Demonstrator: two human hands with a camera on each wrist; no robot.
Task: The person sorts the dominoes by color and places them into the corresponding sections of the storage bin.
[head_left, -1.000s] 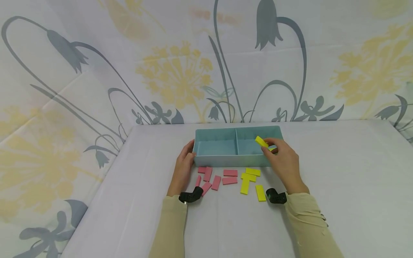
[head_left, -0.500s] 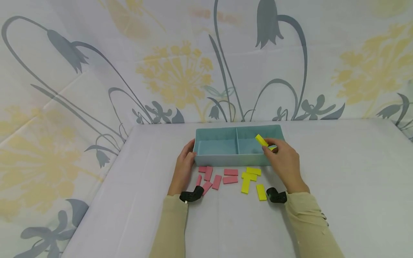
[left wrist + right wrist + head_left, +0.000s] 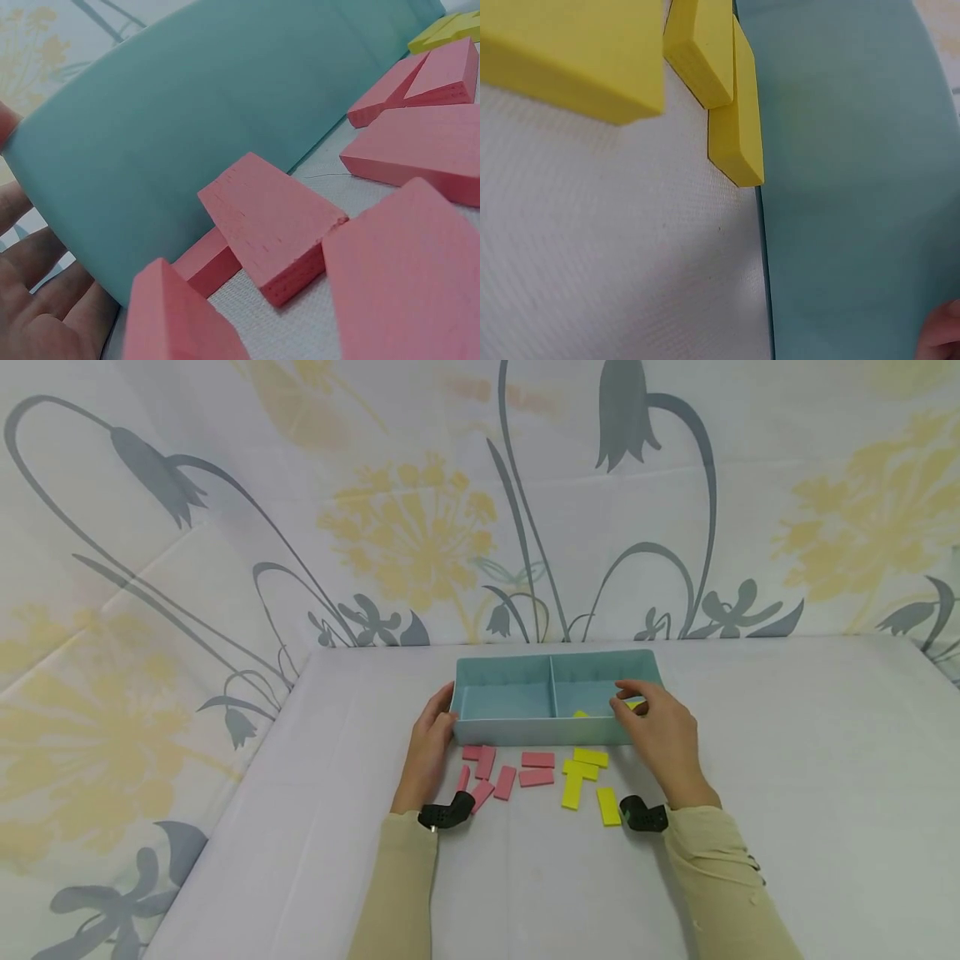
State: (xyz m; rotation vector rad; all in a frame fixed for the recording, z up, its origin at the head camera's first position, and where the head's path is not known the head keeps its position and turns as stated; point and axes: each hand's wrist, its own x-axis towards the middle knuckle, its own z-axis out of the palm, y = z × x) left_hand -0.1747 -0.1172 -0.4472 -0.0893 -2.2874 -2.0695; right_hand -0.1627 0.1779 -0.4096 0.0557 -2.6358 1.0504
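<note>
A pale blue-green box (image 3: pixel 525 732) with two compartments stands on the table. My left hand (image 3: pixel 427 752) holds its left end, thumb at the front corner and fingers along the side wall. Over the right compartment my right hand (image 3: pixel 663 739) has its thumb and index fingertips apart, nothing between the tips. A yellow block (image 3: pixel 581 714) shows just above the front wall inside that compartment. More yellow (image 3: pixel 633 704) shows in the gap of the right hand; I cannot tell whether it is held. Several pink blocks (image 3: pixel 505 782) and yellow blocks (image 3: pixel 608 807) lie before the box.
A white cloth (image 3: pixel 525 893) covers the table. Behind it hangs a flower-patterned curtain (image 3: pixel 420 527). The box's divider (image 3: pixel 552 687) parts it near the middle. In the left wrist view, a pink block (image 3: pixel 270 225) leans over another against the box's front wall.
The yellow block pinched in my right fingertips has left them, and a yellow block now shows in the right compartment. The fingertips have parted. My left hand stays on the box.
</note>
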